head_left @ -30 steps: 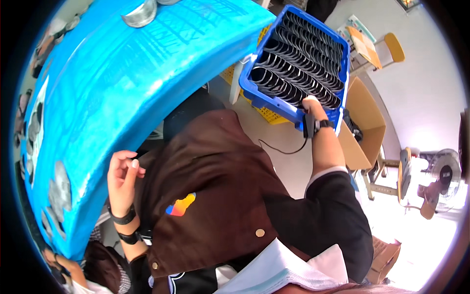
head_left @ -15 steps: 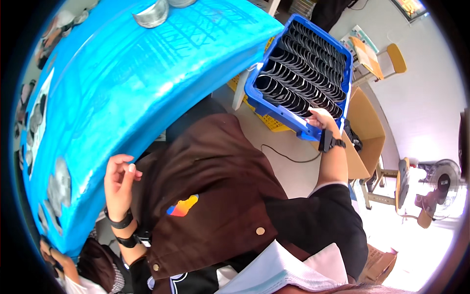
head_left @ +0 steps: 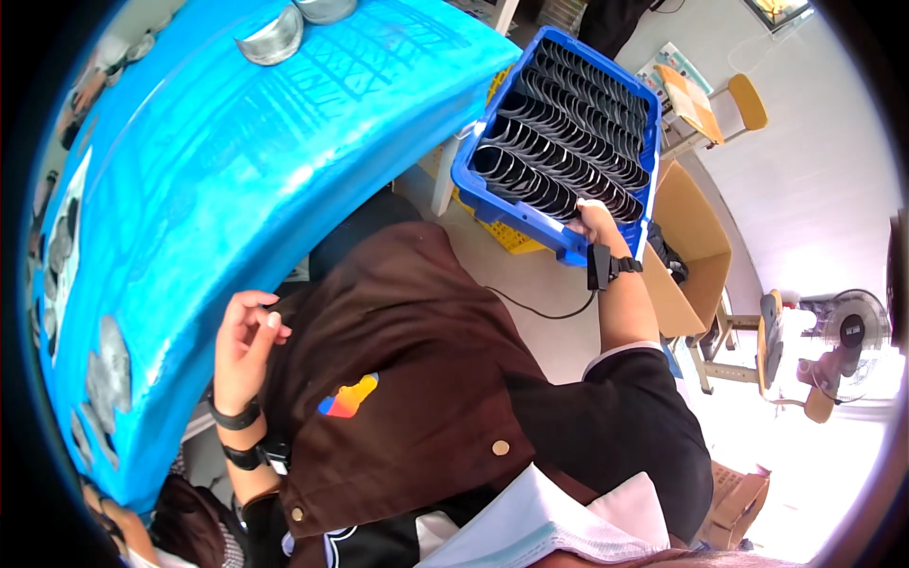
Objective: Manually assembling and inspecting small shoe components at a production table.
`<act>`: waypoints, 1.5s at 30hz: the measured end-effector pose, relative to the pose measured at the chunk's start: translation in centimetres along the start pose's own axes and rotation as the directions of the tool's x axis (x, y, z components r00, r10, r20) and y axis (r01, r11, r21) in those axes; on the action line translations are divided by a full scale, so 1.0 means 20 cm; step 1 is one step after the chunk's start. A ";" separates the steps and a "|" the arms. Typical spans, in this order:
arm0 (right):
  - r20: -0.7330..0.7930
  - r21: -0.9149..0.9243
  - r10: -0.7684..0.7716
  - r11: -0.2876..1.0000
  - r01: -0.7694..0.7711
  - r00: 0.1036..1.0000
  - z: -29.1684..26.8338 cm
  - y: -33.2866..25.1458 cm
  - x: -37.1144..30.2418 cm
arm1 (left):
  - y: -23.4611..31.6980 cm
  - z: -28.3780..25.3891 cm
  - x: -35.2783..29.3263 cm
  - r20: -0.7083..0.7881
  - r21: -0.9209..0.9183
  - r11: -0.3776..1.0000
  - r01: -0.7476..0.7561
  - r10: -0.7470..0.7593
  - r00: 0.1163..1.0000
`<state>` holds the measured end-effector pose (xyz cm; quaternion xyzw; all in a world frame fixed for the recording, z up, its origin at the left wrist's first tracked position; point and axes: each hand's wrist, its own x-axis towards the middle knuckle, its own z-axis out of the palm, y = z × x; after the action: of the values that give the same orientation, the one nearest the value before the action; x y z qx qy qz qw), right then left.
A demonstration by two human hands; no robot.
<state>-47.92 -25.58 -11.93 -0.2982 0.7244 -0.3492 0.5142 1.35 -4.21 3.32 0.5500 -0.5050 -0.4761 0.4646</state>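
Observation:
My right hand reaches into the near end of a blue plastic crate. Its thumb and fingers close on the end of a row of thin, curved black pieces; the fingertips are partly hidden. Several such rows stand packed on edge across the crate. My left hand is raised above my brown apron, beside the edge of the blue-covered table. Its fingers are loosely bent and apart, with nothing in them.
Curved silvery pieces lie on the table's far part, and flat grey ones at its left. A yellow crate sits under the blue one. To the right are a cardboard box, a chair and a fan. Another person's arm shows lower left.
The view has shifted, so the crate and table appear farther left. My right hand has drawn closer onto the end of the row of black pieces. My left hand stays loosely bent.

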 end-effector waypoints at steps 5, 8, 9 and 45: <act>0.058 -0.041 -0.009 0.999 0.011 0.998 -0.03 0.03 0.08 | -0.02 -0.02 -0.01 -0.064 0.005 1.000 -0.023 0.023 0.998; 0.089 -0.264 -0.058 0.961 0.079 0.994 -0.08 0.01 0.12 | 0.00 -0.05 -0.06 -0.005 0.018 0.999 -0.038 0.038 0.999; 0.060 -0.243 -0.010 0.970 0.024 0.998 -0.04 -0.03 0.05 | 0.00 -0.07 -0.09 -0.040 0.017 0.999 -0.045 0.046 0.998; 0.417 0.522 -0.636 -0.417 0.744 -0.649 1.34 -0.91 -1.55 | 0.11 -0.47 -0.38 -0.693 0.334 0.866 -0.374 0.494 0.526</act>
<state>-12.03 -16.89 13.35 -0.8916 -0.1045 -0.4145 0.1492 10.21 3.51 7.06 0.5856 -0.4163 -0.0322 0.6948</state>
